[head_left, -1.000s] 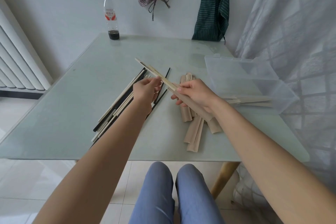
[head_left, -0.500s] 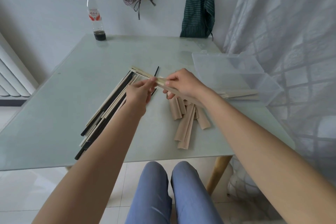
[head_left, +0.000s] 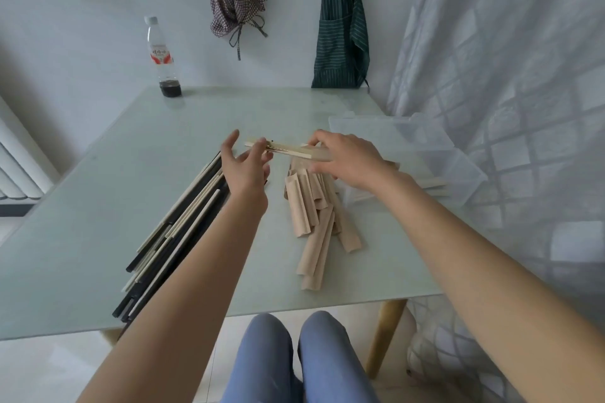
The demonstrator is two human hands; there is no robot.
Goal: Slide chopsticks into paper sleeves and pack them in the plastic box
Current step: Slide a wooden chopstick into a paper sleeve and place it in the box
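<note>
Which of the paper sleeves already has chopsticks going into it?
The sleeve held in the right hand, above the table, with chopsticks sticking out leftward. The other sleeves lie empty in a pile.

Pale wall (head_left: 98, 42) behind a glass-topped table (head_left: 82, 222) – 2 aprons hang there, sheer curtain (head_left: 507, 75) right, radiator (head_left: 16, 173) left

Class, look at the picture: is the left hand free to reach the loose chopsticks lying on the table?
Probably yes. The left hand is open, just off the held chopsticks, and the loose chopsticks lie uncovered right beside it.
</note>
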